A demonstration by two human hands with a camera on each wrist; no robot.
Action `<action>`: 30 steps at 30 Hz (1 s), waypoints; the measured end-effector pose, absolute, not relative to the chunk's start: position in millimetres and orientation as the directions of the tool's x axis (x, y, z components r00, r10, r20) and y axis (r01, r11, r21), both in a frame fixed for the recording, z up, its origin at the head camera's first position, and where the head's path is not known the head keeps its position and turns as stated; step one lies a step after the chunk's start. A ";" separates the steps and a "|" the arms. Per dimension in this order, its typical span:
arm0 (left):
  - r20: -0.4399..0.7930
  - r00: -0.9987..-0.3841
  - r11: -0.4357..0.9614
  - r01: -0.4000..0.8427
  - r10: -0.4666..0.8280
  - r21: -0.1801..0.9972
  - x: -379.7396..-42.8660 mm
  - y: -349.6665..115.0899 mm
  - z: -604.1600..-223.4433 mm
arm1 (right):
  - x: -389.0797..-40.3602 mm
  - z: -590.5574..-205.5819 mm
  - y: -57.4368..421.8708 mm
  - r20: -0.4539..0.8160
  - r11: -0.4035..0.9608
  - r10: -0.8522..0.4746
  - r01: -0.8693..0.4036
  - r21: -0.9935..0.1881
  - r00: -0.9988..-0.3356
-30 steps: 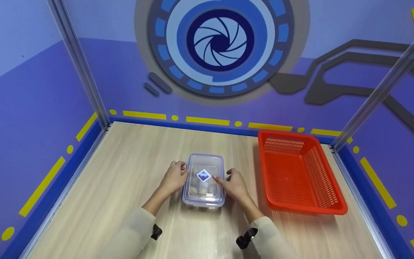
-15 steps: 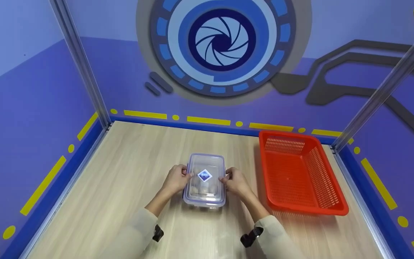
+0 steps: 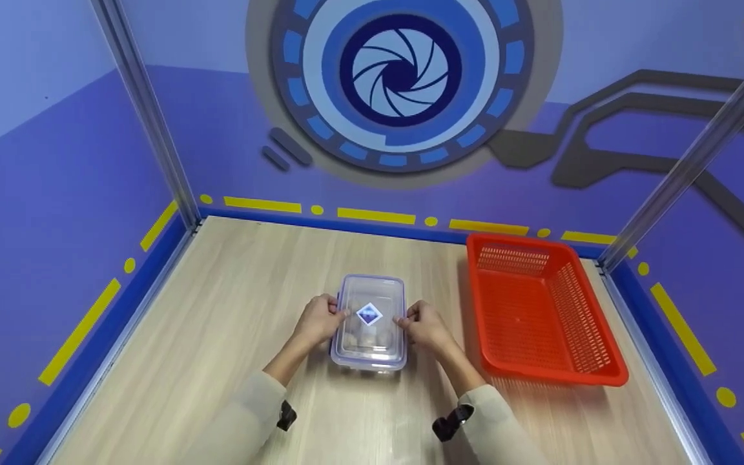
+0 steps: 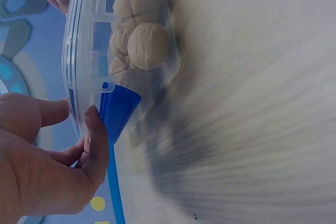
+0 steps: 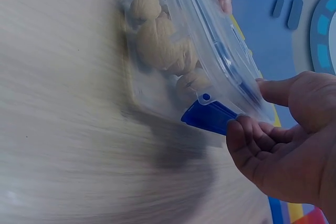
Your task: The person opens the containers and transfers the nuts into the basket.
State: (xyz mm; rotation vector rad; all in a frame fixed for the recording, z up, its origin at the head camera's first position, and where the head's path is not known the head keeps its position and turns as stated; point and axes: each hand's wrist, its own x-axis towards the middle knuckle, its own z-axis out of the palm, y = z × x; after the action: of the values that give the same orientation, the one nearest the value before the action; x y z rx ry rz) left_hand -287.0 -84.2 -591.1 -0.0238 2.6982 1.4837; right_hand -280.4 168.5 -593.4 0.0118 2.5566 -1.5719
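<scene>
A clear plastic food container [image 3: 372,290] with a purple-blue rim and a diamond sticker stands mid-table. Its lid [image 4: 79,51] lies on top, and several walnuts [image 4: 149,45] show through the wall. On the container's left side my left hand [image 3: 317,320] pinches the lid edge, thumb above and curled fingers at a blue latch [image 4: 118,109] that slants outward. Opposite it, my right hand [image 3: 427,328] holds the right edge the same way, with its fingertips by another blue latch [image 5: 209,118], which also stands out from the wall.
A red perforated plastic basket [image 3: 517,320] stands on the wood-grain table [image 3: 249,278] to the right of my right hand. Printed blue-purple panels [image 3: 217,142] and metal posts enclose the table at the back and sides.
My right thumb has drawn back from the lid's top to its right edge. The left thumb has come onto the left edge. The container keeps nearly the same place.
</scene>
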 end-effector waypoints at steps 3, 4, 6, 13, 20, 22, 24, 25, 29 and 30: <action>-0.071 -0.997 0.520 -0.051 0.019 0.853 -287.1 -85.1 -591.1 | -281.4 -595.3 167.7 -0.120 0.442 -0.064 0.080 -0.893 -0.991; -0.075 -0.997 0.508 -0.055 0.019 0.860 -287.0 -85.5 -590.8 | -281.8 -596.1 167.5 -0.117 0.438 -0.062 0.079 -0.895 -0.991; -0.093 -0.996 0.482 -0.072 0.018 0.873 -286.9 -85.8 -590.8 | -282.0 -597.5 167.2 -0.115 0.431 -0.057 0.079 -0.899 -0.992; -0.107 -0.994 0.465 -0.085 0.021 0.881 -285.6 -86.4 -591.2 | -278.5 -600.5 166.7 -0.090 0.412 -0.059 0.058 -0.909 -0.994; -0.089 -0.995 0.479 -0.057 0.044 0.876 -284.6 -87.2 -592.5 | -276.9 -603.0 167.8 -0.068 0.431 -0.049 0.041 -0.901 -0.996; -0.080 -0.996 0.478 -0.049 0.045 0.877 -284.1 -87.3 -592.8 | -277.0 -603.7 167.8 -0.072 0.431 -0.043 0.046 -0.901 -0.997; -0.075 -0.996 0.475 -0.044 0.045 0.879 -284.5 -87.2 -593.3 | -277.0 -603.6 167.7 -0.062 0.439 -0.042 0.037 -0.898 -0.997; -0.069 -0.997 0.476 -0.040 0.044 0.879 -284.6 -87.1 -593.4 | -277.0 -603.5 167.6 -0.055 0.448 -0.042 0.030 -0.894 -0.998; -0.055 -0.997 0.493 -0.025 0.045 0.869 -285.5 -87.4 -593.1 | -276.8 -602.4 166.9 -0.021 0.493 -0.055 -0.009 -0.870 -0.998; -0.047 -0.998 0.502 -0.017 0.048 0.865 -285.7 -87.9 -592.6 | -276.7 -601.8 166.6 -0.017 0.502 -0.060 -0.016 -0.865 -0.998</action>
State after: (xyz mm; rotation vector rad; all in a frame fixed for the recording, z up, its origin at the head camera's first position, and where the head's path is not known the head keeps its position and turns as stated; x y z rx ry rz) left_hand -285.7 -87.9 -592.6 0.0275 2.6659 1.5360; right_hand -276.7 166.6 -601.8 -0.0678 2.6832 -1.5448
